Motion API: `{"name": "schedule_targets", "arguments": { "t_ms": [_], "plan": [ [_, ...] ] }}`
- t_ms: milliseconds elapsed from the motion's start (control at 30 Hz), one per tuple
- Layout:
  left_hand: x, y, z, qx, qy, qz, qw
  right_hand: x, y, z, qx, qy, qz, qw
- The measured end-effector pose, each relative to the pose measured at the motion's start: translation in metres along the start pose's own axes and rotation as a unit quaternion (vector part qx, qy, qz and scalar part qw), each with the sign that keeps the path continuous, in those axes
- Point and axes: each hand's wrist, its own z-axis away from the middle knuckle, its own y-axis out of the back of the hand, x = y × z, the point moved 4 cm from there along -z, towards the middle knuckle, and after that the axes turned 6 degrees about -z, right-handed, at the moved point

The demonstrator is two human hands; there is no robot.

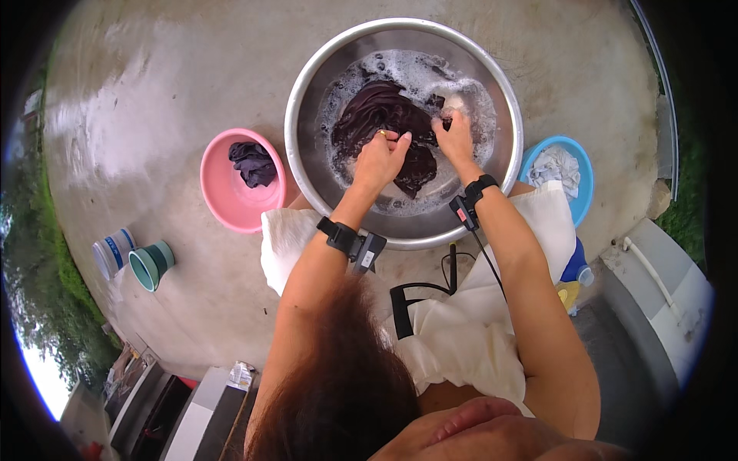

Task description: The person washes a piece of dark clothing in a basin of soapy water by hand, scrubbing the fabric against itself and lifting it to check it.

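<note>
A wide metal basin (311, 190) stands before me, holding soapy water (403, 63) with foam. A wet, dark garment (375, 106) lies bunched in it, partly under the suds. My left hand (381, 158) is at the garment's near middle, fingers and thumb bent around a fold; a ring shows on one finger. To its right, my right hand (455, 138) has its fingertips closed on another dark part of the cloth at the foam's edge. Something pale (455, 102) shows in the water just beyond that hand; what it is I cannot tell.
Left of the basin, a pink tub (222, 199) holds a dark cloth (253, 164). A blue tub (585, 184) with whitish cloth (554, 167) stands at right, near a blue bottle (576, 262). A green bucket (151, 266) and a white bucket (113, 252) rest on wet concrete (144, 104).
</note>
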Motion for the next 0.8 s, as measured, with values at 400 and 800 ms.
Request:
{"name": "schedule_targets", "arguments": {
  "t_ms": [400, 800],
  "plan": [
    [0.045, 0.03, 0.002, -0.193, 0.197, 0.648, 0.71, -0.174, 0.049, 0.099, -0.191, 0.215, -0.269, 0.919],
    [0.028, -0.013, 0.015, -0.106, 0.176, 0.608, 0.767, -0.135, 0.033, 0.069, -0.051, 0.255, -0.122, 0.958]
  ]
}}
